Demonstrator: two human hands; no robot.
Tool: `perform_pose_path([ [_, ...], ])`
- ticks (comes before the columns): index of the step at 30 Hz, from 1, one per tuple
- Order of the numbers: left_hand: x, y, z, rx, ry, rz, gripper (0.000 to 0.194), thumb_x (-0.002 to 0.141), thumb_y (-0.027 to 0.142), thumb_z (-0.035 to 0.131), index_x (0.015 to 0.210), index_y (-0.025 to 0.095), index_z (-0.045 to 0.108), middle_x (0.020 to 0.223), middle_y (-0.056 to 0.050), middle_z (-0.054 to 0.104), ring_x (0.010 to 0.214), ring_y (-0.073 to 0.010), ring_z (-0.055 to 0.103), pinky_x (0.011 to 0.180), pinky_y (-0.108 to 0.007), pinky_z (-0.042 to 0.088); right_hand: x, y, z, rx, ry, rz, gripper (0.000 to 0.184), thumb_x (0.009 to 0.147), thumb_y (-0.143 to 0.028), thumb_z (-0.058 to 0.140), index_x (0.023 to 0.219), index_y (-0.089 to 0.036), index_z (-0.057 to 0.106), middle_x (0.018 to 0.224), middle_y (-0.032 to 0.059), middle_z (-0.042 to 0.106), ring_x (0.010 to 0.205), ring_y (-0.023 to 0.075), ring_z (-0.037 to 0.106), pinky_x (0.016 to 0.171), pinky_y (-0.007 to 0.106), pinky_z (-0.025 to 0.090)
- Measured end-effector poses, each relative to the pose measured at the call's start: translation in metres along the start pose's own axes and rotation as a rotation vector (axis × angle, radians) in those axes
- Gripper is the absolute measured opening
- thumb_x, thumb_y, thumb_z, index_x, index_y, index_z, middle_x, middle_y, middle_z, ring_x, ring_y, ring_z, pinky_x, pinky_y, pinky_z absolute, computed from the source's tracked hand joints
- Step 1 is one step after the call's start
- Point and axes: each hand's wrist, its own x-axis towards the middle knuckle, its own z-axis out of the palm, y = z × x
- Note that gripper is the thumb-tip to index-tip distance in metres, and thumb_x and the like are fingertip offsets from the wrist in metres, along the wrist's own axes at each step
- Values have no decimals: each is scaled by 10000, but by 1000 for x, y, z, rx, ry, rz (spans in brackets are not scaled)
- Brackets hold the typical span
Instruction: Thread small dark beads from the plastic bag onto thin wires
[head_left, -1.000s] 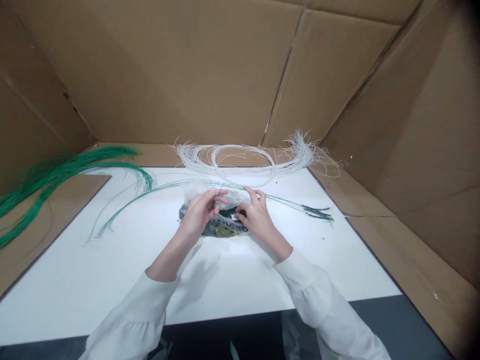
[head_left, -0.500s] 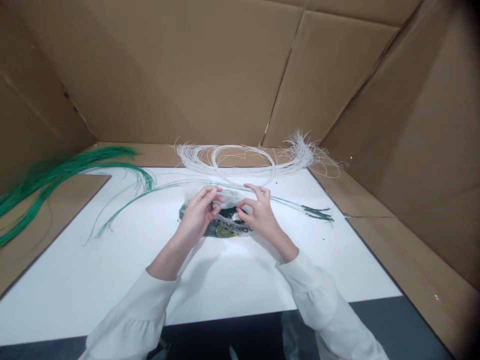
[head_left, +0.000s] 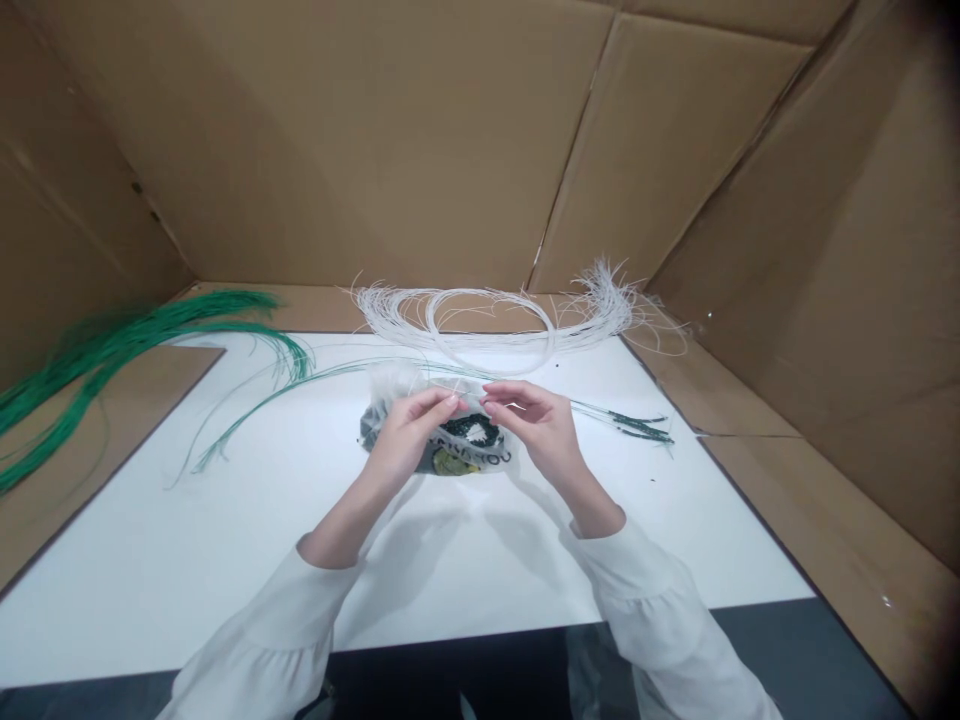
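Note:
A clear plastic bag (head_left: 471, 445) with small dark green beads and black lettering lies on the white table (head_left: 225, 540). Both hands hover just above it, fingertips nearly meeting. My left hand (head_left: 409, 432) pinches something too small to make out. My right hand (head_left: 536, 425) also pinches, thumb and forefinger together, near a thin wire. Thin green wires (head_left: 622, 420) with beaded ends lie across the table behind the bag.
A loop of white wires (head_left: 491, 315) lies at the back of the table. A thick bundle of green wires (head_left: 112, 345) lies at the left on cardboard. Cardboard walls (head_left: 375, 150) close in the back and both sides.
Both hands have lifted off the bag and come together above it. The right hand rose and turned, its fingers now pinched near the left fingertips.

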Motion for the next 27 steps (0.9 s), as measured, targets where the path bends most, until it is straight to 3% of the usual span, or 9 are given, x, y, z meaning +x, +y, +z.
perform_pose_path([
  [3, 1, -3, -1, -42, 28, 2, 161, 715, 316, 626, 709, 170, 692, 849, -35, 659, 939, -191, 549, 862, -275, 365, -4, 2, 3, -74, -115, -28, 71, 695, -218, 641, 750, -178, 661, 758, 27, 645, 690, 129, 591, 616, 245, 490],
  [7, 2, -3, -2, -177, 56, -15, 113, 707, 262, 635, 720, 182, 714, 1119, -44, 595, 1228, -196, 365, 970, -252, 283, -11, 8, 14, -130, -268, -12, 127, 720, -192, 595, 841, -170, 630, 765, 35, 632, 676, 133, 586, 597, 254, 497],
  [12, -1, 1, 0, -313, -3, -110, 138, 697, 270, 641, 718, 158, 719, 1165, -75, 574, 1278, -249, 287, 939, -278, 329, -15, 13, 19, -504, -241, -451, 276, 801, -128, 450, 1023, -221, 584, 854, 44, 611, 691, 128, 542, 687, 287, 478],
  [14, -1, 2, 1, -362, -17, -149, 139, 680, 267, 654, 714, 149, 719, 1129, -83, 595, 1254, -262, 321, 908, -280, 356, -13, 16, 17, -609, -245, -540, 294, 818, -127, 426, 1055, -228, 568, 842, 47, 598, 692, 134, 531, 693, 290, 468],
  [19, -2, 5, 1, -354, -28, -164, 137, 669, 268, 660, 700, 147, 716, 1210, -76, 552, 1202, -271, 386, 832, -275, 403, -10, 23, 14, -638, -367, -481, 287, 796, -107, 446, 1030, -212, 573, 809, 34, 581, 660, 127, 527, 666, 272, 465],
  [23, -1, 6, -2, -237, 6, -65, 148, 683, 278, 649, 686, 149, 721, 1164, -86, 578, 1204, -260, 395, 919, -287, 363, -10, 25, 16, -643, -458, -382, 335, 739, -57, 458, 1010, -191, 602, 771, 24, 587, 626, 115, 533, 629, 252, 468],
  [27, 0, 2, -5, -89, 46, 72, 154, 716, 280, 631, 727, 159, 726, 1103, -87, 615, 1137, -241, 472, 963, -317, 344, -12, 19, 16, -567, -460, -327, 331, 723, -53, 481, 984, -197, 625, 772, 23, 621, 640, 116, 556, 637, 258, 477],
])
